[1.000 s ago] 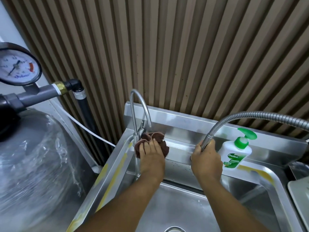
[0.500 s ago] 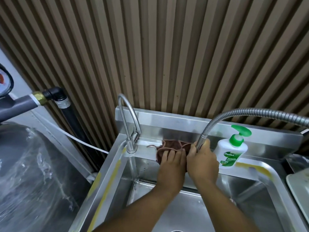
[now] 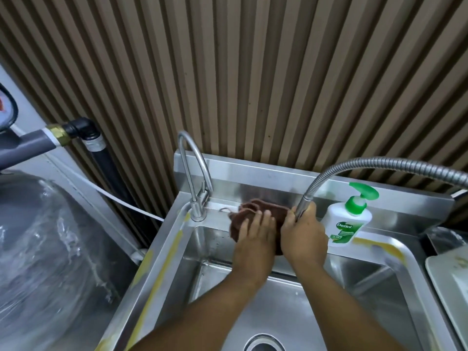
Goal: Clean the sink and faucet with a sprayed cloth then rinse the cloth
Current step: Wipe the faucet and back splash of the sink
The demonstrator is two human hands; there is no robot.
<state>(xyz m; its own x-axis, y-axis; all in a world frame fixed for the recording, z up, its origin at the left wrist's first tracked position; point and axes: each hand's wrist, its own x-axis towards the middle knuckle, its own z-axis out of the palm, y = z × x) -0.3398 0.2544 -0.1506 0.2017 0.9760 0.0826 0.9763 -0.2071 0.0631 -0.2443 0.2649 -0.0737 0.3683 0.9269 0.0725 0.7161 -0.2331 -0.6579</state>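
A steel sink (image 3: pixel 291 310) fills the lower middle of the head view, its drain (image 3: pixel 263 344) at the bottom edge. A small gooseneck faucet (image 3: pixel 193 173) stands at the sink's back left corner. My left hand (image 3: pixel 254 239) presses a brown cloth (image 3: pixel 260 211) flat onto the back ledge of the sink, to the right of that faucet. Beside it, my right hand (image 3: pixel 304 234) is wrapped around the lower end of a flexible metal hose faucet (image 3: pixel 354 168) that arches in from the right.
A white and green Dettol pump bottle (image 3: pixel 348 219) stands on the ledge just right of my right hand. A large wrapped tank (image 3: pixel 50 262) with a grey pipe (image 3: pixel 25 145) is at left. A white tray (image 3: pixel 450 287) lies at the right edge. Slatted wall behind.
My left hand slid the cloth rightward along the ledge, from the gooseneck faucet's base to beside my right hand. The right hand kept its hold on the hose.
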